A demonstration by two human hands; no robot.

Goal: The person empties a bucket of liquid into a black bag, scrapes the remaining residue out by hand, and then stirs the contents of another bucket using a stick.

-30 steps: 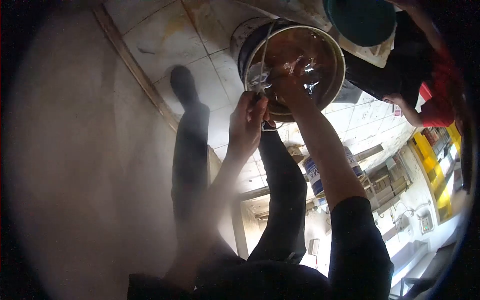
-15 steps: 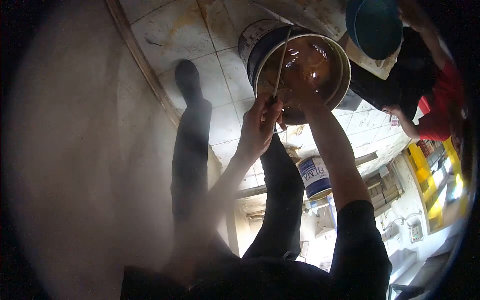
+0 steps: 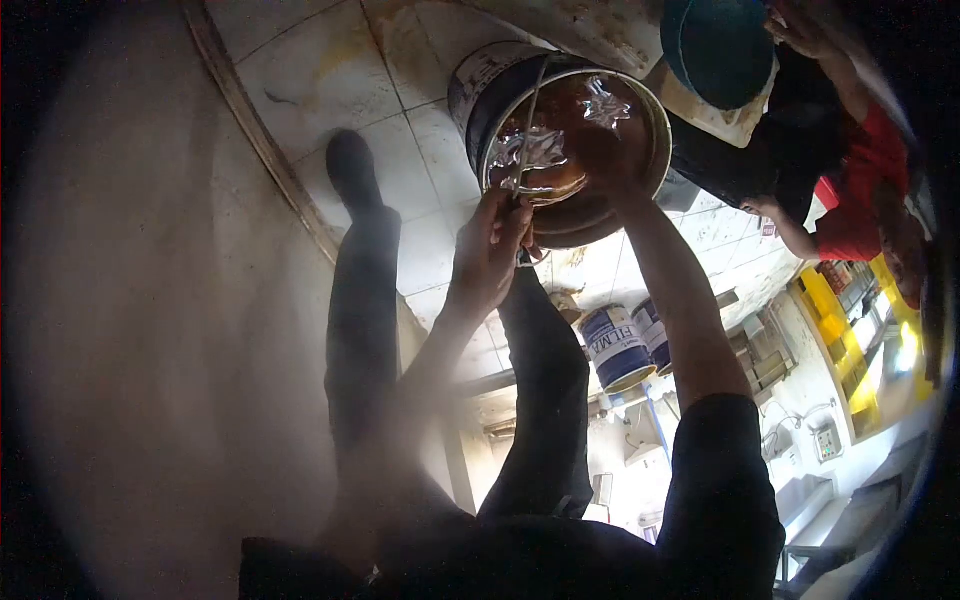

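A metal bucket point(image 3: 655, 112) with a pale rim stands tilted toward me, holding brown, shiny, rippling liquid point(image 3: 560, 180). My left hand point(image 3: 490, 245) is closed at the near rim around the lower end of the thin wire handle point(image 3: 531, 125), which stretches across the bucket's mouth. My right hand point(image 3: 612, 178) reaches inside the bucket, at or in the liquid. Shadow and liquid hide its fingers, so whether it holds anything does not show.
A person in a red sleeve point(image 3: 860, 215) is at the right, one hand by a teal bucket point(image 3: 720, 55). Labelled tins point(image 3: 615, 345) stand on stained tiles point(image 3: 430, 245) beyond my leg. A wall point(image 3: 140, 300) runs along the left.
The liquid's surface has shifted, with bright ripples now spread wider. My right hand has moved slightly within the bucket. The whole view has shifted, so things appear farther left.
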